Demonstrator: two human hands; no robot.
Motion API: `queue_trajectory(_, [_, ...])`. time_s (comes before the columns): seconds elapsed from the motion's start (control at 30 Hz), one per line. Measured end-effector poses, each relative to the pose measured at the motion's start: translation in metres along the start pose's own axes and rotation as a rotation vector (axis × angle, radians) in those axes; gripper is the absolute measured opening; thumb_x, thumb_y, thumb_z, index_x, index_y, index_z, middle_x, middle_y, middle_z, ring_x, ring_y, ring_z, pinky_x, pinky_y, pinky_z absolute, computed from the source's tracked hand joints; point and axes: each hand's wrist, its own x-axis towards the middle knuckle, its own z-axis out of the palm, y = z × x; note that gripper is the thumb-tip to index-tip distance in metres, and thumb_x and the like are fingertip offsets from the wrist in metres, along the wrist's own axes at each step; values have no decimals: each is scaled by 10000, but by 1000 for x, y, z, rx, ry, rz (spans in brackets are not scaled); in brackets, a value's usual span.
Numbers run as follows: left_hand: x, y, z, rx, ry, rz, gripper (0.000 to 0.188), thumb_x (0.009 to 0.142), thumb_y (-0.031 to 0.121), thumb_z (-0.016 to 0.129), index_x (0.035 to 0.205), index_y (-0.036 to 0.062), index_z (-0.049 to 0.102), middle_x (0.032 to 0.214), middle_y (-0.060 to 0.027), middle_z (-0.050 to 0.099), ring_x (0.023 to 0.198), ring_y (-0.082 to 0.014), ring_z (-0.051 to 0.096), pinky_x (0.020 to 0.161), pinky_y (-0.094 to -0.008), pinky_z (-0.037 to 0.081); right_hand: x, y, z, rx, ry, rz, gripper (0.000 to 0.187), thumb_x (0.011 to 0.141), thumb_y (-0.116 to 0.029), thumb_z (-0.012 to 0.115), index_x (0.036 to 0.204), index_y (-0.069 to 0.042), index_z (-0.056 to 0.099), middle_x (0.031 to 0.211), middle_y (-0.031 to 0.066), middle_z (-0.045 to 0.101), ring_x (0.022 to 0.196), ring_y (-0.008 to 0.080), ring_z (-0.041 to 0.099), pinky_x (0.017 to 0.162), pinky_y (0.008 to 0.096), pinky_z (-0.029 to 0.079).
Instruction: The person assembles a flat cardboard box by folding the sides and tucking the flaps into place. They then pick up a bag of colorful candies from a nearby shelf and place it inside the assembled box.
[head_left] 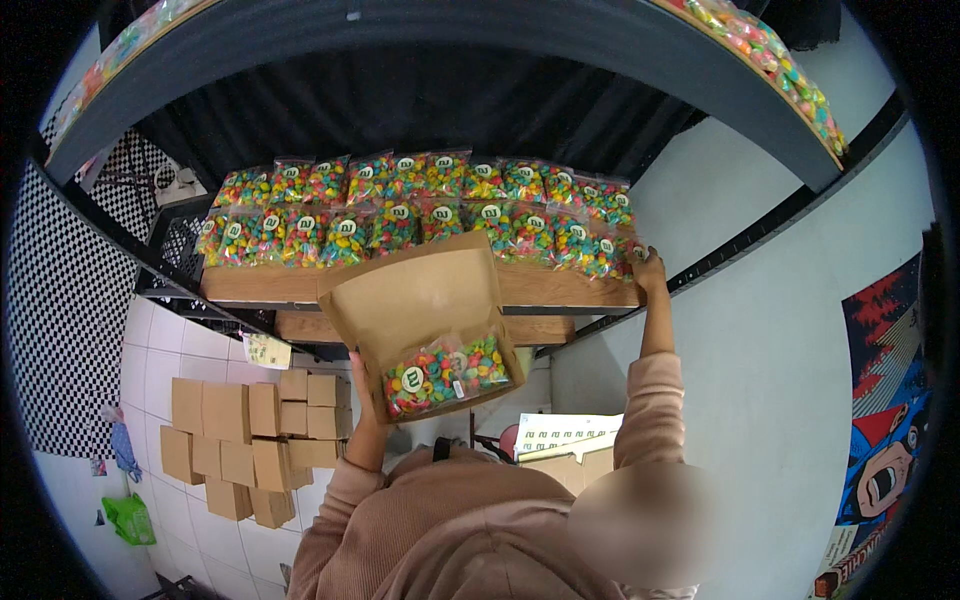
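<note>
Left hand (362,392): clenched on the lower left corner of a kraft pouch (420,315), held up in front of the wooden shelf (290,285). Pouch tilted, clear window at the bottom, coloured candy (445,372) settled there.

Right hand (650,272): raised to the right end of the shelf, touching the last clear bag (612,255) in the front row. Fingers curled over the bag edge; whether closed on it or only resting, cannot tell from this view.

Handling, as judged from the view:
- Pouch: light. Paper walls semi-stiff, upper part empty and flat, prone to folding or creasing under a pinch.
- Load concentrated at the bottom window; centre of weight low. Probably swings or tips if gripped at the top edge only.
- Window film smooth, likely slippery; paper face gives better friction.
- Contents loose, small, hard-shelled; crushable under a hard squeeze, free to shift when tilted.
- Best hold: bottom corner or side seam beside the window, thumb in front, fingers behind. Support from below when level carriage is required.

Surroundings: two rows of bags (400,205) of the same candy on the shelf, packed edge to edge. Stacked cardboard boxes (245,440) on the tiled floor, lower left.
</note>
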Motion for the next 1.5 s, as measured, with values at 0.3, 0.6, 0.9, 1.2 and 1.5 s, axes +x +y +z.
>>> queue_trajectory(0.3, [-3,-1,-15,-215,68,-64,697,849,600,350,1291,61,335,1272,-109,422,1128,-247,443,965,-369,350,-9,-23,8,92,-56,-85,692,675,-293,685,1180,94,412,1022,279,567,997,381,544,827,386,454])
queue_trajectory(0.6, [-8,17,6,-37,50,-115,720,862,609,278,1314,50,306,1297,-108,392,1163,-241,408,973,-370,339,-47,-80,-26,789,293,-178,562,781,-126,593,1253,68,358,1245,192,447,1131,272,459,936,349,371])
queue_trajectory(0.9, [-9,1,1,-130,-19,-127,686,856,583,358,1289,52,335,1252,-127,445,1116,-252,470,953,-372,378,-213,-230,-90,624,-148,-932,466,659,-179,662,1098,-65,557,1011,127,500,951,286,500,845,367,397])
queue_trajectory(1.2, [-13,4,13,-111,7,48,741,856,626,235,1242,13,389,1199,-150,482,1077,-253,503,919,-368,409,-328,-272,-42,519,-284,-831,486,719,-204,691,1152,-51,531,1119,155,415,950,272,464,813,340,395])
queue_trajectory(1.5, [-26,7,1,-92,-50,-35,710,873,604,217,1211,17,430,1156,-135,511,1049,-224,522,895,-348,428,-329,-264,-37,241,-558,-1123,509,756,-301,642,1225,-169,495,1287,131,353,1074,336,359,922,432,296])
